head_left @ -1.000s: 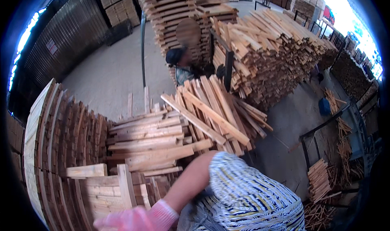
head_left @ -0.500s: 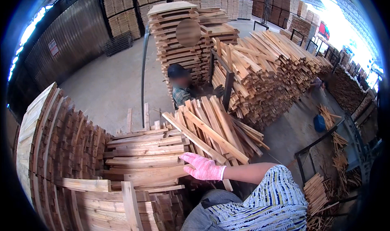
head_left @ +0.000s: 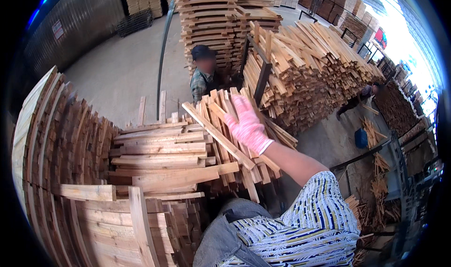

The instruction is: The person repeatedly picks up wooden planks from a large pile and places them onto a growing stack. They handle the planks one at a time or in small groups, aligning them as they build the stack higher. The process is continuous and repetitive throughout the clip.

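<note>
The right hand in a pink knitted glove point(head_left: 247, 128) is holding its fingers spread over a loose, fanned pile of pale wooden sticks point(head_left: 237, 151), seemingly gripping nothing; whether it is touching them is hard to tell. The pile is lying just right of a layered stack of brownish sawn boards point(head_left: 159, 149). Because sticks are crossing loosely, a push could be sending several sliding off. The topmost ones are running lengthwise from far left to near right
</note>
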Demonstrator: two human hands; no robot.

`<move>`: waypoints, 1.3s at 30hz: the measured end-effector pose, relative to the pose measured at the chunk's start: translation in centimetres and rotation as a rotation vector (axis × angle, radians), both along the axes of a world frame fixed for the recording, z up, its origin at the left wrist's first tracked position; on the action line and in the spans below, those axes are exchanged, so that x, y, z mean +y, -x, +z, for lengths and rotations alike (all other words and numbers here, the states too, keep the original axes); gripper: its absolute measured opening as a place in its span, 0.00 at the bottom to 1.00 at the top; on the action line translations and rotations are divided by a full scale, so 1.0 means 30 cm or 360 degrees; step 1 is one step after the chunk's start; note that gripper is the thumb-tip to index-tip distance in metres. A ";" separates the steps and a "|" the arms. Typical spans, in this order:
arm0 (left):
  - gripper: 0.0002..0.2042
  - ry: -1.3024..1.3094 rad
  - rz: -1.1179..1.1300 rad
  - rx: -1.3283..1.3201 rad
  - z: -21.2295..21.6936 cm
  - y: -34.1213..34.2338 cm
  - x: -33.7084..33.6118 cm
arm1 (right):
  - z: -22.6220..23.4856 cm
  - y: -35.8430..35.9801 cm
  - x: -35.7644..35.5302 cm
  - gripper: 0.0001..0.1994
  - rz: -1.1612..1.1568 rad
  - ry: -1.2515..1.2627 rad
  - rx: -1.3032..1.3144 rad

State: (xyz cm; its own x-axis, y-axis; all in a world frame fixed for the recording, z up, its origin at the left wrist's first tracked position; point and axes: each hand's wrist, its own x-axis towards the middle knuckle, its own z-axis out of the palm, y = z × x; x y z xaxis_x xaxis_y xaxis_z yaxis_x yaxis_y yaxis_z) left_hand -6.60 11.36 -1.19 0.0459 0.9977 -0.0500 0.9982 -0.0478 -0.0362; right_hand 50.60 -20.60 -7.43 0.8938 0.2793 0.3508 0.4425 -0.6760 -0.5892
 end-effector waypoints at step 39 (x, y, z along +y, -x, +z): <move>0.48 -0.0146 0.0248 0.0244 0.113 0.147 -0.013 | -0.329 -0.225 -0.096 0.38 -0.0206 0.0779 0.0669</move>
State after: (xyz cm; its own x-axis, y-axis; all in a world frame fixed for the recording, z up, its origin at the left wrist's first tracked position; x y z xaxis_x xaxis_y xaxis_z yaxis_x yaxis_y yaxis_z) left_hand -11.02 10.96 2.21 -0.1102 0.9928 0.0469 0.9757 0.1170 -0.1850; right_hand 57.34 -23.48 -17.31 0.9640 0.1993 -0.1760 0.1391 -0.9422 -0.3049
